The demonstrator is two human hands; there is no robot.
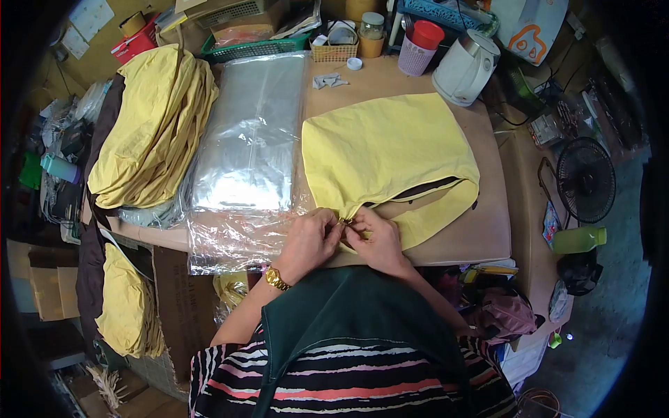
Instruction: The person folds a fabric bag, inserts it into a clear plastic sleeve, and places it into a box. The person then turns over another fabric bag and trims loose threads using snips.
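yellow fabric (390, 146) on table (484, 226) (tan-topped)

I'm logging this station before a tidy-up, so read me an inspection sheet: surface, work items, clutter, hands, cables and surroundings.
Surface: brown tabletop, partly covered.
Work items: yellow cloth bag lying in front of the person; clear plastic sleeves to its left; yellow cloth pile further left.
Clutter: white cap, grey scrap and white kettle toward the back.
Hands: left hand and right hand close together, pinching the bag's near edge; fingertip detail too small to tell.
Cables: dark cord beside the kettle.
Surroundings: black fan and green bottle at right; cardboard box at left.
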